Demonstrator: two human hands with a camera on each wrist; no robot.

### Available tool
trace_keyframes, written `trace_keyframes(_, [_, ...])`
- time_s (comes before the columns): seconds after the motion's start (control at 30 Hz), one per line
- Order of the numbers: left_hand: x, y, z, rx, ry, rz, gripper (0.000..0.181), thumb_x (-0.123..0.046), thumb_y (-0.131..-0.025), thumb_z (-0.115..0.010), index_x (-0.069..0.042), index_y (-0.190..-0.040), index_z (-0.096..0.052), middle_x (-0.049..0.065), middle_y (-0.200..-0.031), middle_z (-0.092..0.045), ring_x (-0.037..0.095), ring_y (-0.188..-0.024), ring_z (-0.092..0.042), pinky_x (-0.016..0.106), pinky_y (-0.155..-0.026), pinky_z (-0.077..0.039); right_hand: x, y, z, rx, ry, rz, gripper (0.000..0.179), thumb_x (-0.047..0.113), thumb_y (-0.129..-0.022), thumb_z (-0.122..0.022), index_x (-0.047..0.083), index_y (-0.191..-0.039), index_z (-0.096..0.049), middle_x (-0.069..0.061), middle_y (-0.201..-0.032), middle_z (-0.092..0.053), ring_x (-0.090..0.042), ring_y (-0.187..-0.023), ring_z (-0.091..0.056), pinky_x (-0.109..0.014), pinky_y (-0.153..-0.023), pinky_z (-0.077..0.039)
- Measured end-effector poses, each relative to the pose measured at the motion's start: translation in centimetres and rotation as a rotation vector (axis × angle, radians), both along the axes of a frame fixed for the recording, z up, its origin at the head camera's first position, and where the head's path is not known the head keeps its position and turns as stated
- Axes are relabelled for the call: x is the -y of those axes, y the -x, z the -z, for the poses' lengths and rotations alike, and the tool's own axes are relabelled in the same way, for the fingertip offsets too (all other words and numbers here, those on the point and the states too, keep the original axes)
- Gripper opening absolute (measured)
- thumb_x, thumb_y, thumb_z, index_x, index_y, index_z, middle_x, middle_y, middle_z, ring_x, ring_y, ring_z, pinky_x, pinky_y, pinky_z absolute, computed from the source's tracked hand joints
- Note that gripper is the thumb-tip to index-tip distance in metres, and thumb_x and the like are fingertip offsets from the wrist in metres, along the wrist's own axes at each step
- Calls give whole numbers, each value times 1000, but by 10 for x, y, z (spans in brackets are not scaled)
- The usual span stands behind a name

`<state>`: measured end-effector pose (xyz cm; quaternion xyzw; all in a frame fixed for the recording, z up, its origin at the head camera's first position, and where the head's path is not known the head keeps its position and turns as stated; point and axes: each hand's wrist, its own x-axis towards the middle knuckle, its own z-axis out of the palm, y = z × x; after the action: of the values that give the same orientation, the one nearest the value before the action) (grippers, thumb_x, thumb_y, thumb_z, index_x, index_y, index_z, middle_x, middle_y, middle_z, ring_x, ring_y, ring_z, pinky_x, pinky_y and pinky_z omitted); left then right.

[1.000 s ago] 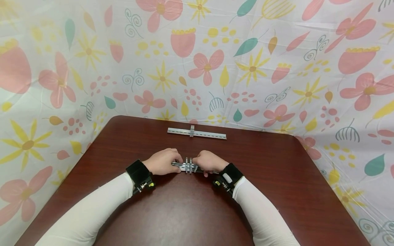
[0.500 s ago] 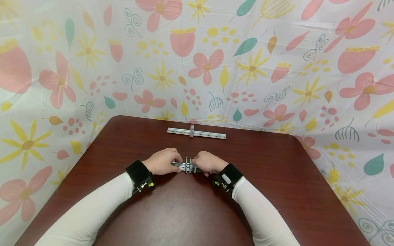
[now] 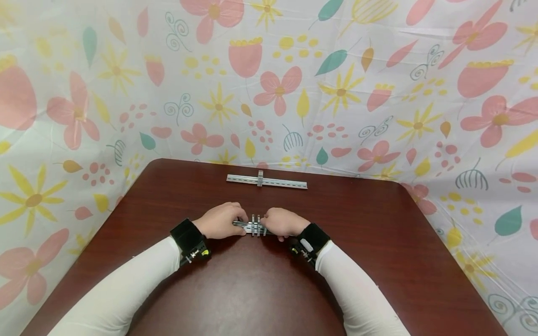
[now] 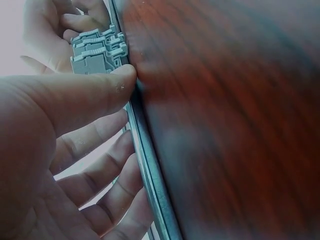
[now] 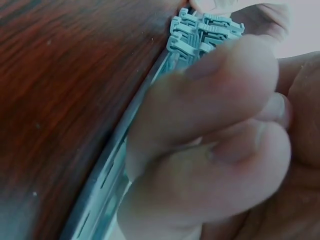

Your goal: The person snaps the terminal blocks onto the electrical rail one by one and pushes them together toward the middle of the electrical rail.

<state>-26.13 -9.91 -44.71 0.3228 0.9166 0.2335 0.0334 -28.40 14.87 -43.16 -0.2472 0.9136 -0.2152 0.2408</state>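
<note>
A slotted metal DIN rail (image 3: pixel 245 227) lies across the table in front of me. Slim grey terminal blocks (image 3: pixel 255 225) stand side by side on it, between my hands. My left hand (image 3: pixel 221 221) grips the rail left of the blocks. In the left wrist view its thumb (image 4: pixel 107 89) presses the near edge and the other fingers reach along the far side. From the right, my right hand (image 3: pixel 286 222) pinches the rightmost block with curled fingers (image 5: pixel 210 100), which hide most of it. Ribbed block tops (image 5: pixel 210 31) show beyond those fingers in the right wrist view.
Farther back on the brown table (image 3: pixel 189 186) lies a second DIN rail (image 3: pixel 283 183), with one grey block (image 3: pixel 260 178) near its middle. A flower-patterned curtain (image 3: pixel 269 93) hangs behind and beside the table.
My right hand has edged left along the rail, and the rightmost block now sits closer to the others. The left hand keeps its hold; the whole head view has shifted slightly.
</note>
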Motion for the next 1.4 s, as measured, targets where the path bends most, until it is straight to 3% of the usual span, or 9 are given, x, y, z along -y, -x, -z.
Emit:
trace_keyframes(0.5, [1, 2, 2, -13, 0, -6, 23, -22, -94, -91, -15, -114, -83, -5, -112, -71, 20, -104, -68, 39, -93, -57, 7, -2, 0, -77, -74, -65, 56, 20, -119, -47, 18, -64, -52, 3, -53, -44, -15, -41, -49, -28, -56, -46])
trace_keyframes(0.83, [1, 3, 5, -10, -1, 20, 21, -22, -96, -90, -16, -115, -83, -5, -111, -70, 18, -104, -65, 38, -92, -57, 2, -4, 0, -24, -12, -17, 53, 22, -119, -46, 19, -66, -50, 2, -58, -45, -15, -41, -52, -29, -53, -48])
trace_keyframes(1.2, [-3, -1, -2, -38, 26, 11, 25, -26, -95, -90, -14, -117, -84, -3, -113, -71, 20, -109, -65, 40, -95, -57, -5, -3, -3, -14, 31, 19, 49, 24, -119, -44, 5, -82, -70, 1, -62, -54, -15, -44, -53, -30, -49, -48])
trace_keyframes(1.4, [-5, 0, 1, -61, 15, 4, 22, -28, -95, -89, -16, -113, -85, -2, -111, -72, 20, -110, -65, 40, -93, -57, -4, -4, -5, 7, 52, 28, 47, 27, -120, -44, 12, -78, -57, 2, -58, -47, -18, -43, -53, -31, -50, -48])
